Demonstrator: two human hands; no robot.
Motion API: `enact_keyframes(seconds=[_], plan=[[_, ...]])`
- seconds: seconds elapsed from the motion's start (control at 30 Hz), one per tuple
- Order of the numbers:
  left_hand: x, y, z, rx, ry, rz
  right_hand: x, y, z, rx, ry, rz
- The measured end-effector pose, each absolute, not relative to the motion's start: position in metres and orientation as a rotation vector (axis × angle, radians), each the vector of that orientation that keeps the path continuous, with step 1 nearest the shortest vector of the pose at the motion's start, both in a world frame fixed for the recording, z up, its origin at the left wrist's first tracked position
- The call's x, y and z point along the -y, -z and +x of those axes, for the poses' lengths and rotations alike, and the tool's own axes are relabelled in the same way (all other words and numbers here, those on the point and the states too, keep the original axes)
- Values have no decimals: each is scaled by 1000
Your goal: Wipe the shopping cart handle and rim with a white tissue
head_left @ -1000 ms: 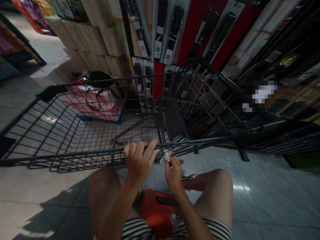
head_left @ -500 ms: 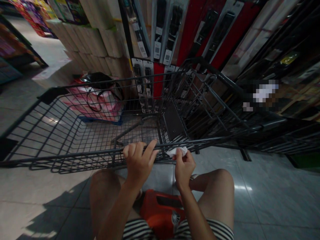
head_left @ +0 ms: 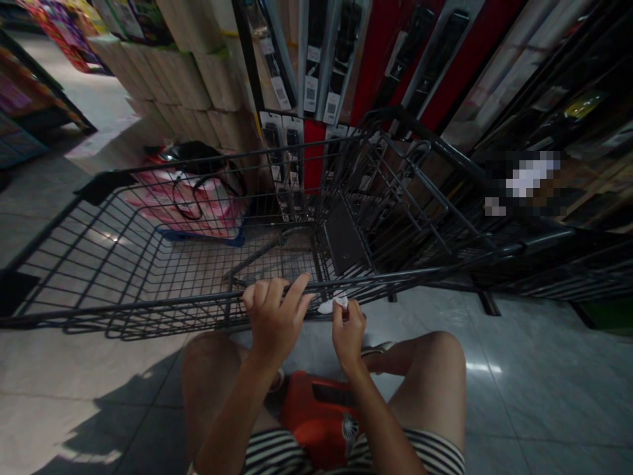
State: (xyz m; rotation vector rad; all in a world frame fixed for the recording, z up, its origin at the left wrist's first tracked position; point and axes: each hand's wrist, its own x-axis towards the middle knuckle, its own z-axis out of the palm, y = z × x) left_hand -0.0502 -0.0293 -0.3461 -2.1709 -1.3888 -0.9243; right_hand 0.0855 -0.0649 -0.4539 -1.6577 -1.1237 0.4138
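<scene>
A black wire shopping cart [head_left: 163, 309] stands side-on in front of my knees, its basket holding nothing I can see. My left hand [head_left: 277, 313] rests on the near top rail, several fingers curled over it and one finger pointing up. Close to its right, my right hand [head_left: 349, 330] pinches a crumpled white tissue [head_left: 326, 307], cloth-like and thin, just below the rail. The tissue lies at the side wires; whether it presses on them I cannot tell. A dark flap [head_left: 345, 231] sits inside the cart at the seat end.
Behind the cart are packaged black goods [head_left: 341, 53] on a rack and stacked paper rolls [head_left: 168, 72]. Pink packs [head_left: 202, 204] with a black bag [head_left: 198, 157] on top stand beyond the basket. An orange-red object [head_left: 316, 409] is between my legs on the tiled floor [head_left: 524, 382].
My right hand has moved left along the rail with the white tissue, closer to my left hand. The left hand keeps its place on the cart.
</scene>
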Motion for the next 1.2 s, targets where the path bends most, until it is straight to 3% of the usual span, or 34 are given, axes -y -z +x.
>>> enact_keyframes(seconds=[0.3, 0.67, 1.0, 1.2], plan=[[30, 346, -50, 1381, 925, -2157, 83, 454, 99, 1058, -427, -1700], [31, 347, -49, 1410, 921, -2164, 66, 369, 95, 625, -464, -1499], [29, 347, -49, 1435, 914, -2169, 62, 393, 89, 841, -308, -1465], [29, 346, -49, 1423, 910, -2165, 60, 420, 74, 917, -413, -1495]])
